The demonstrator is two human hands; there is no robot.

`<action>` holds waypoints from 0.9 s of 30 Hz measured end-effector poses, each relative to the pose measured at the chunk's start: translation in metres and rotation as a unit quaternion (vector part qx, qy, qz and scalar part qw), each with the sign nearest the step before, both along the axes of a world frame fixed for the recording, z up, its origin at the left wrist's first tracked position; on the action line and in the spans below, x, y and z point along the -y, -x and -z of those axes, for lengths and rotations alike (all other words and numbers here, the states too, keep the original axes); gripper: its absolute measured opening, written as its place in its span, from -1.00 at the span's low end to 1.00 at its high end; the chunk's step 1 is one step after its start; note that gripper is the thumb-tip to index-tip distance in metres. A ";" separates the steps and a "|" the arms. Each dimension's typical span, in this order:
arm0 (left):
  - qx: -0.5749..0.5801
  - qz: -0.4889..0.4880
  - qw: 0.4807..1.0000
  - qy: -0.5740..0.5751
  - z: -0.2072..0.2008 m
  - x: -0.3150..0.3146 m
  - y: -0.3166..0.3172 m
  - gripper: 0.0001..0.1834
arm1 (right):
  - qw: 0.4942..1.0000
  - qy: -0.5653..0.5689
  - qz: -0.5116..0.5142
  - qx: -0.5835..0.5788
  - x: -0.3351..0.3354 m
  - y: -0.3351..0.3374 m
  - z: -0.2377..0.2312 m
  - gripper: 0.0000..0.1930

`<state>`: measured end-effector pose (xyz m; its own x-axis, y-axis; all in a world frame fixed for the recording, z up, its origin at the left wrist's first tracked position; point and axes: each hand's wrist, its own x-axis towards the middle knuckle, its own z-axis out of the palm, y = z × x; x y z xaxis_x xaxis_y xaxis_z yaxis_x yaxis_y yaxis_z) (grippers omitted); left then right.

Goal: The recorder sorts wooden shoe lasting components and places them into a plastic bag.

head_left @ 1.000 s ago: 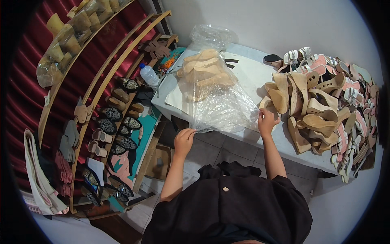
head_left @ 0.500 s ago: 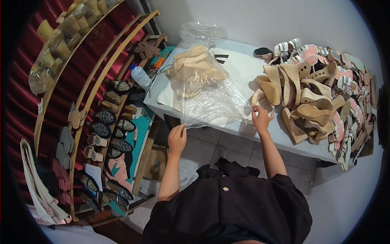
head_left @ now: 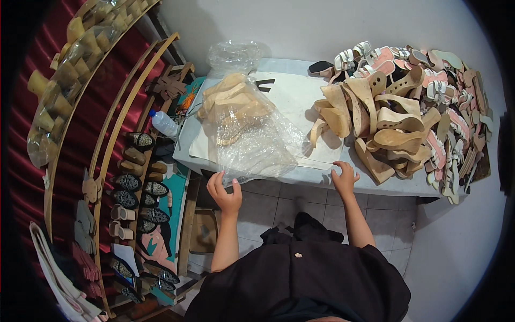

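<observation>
Grey floor tiles show below the table (head_left: 279, 177), whose near edge runs just past your hands. Your left hand (head_left: 225, 194) hangs at that edge with fingers loosely curled and empty, close under the mouth of the clear bag (head_left: 252, 139). Your right hand (head_left: 343, 178) rests spread on the edge, gripping nothing. Farther on, the bag lies flat with wooden soles (head_left: 230, 102) inside its far end. Right of it sits a heap of wedge soles (head_left: 386, 123).
</observation>
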<state>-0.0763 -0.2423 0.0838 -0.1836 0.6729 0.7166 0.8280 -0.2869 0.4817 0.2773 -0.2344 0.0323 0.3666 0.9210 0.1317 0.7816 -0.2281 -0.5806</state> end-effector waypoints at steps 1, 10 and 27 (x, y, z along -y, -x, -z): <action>0.013 0.000 1.000 -0.015 -0.001 -0.003 -0.011 -0.50 | 1.000 -0.002 0.008 -0.012 0.001 -0.002 -0.003 -0.77; 0.011 0.132 0.991 -0.008 -0.013 -0.047 -0.136 -0.26 | 0.993 -0.101 -0.019 -0.055 -0.023 -0.032 -0.033 -0.74; -0.069 0.198 0.929 0.306 0.041 -0.175 -0.268 -0.26 | 0.996 -0.056 -0.053 0.041 -0.119 -0.061 -0.039 -0.28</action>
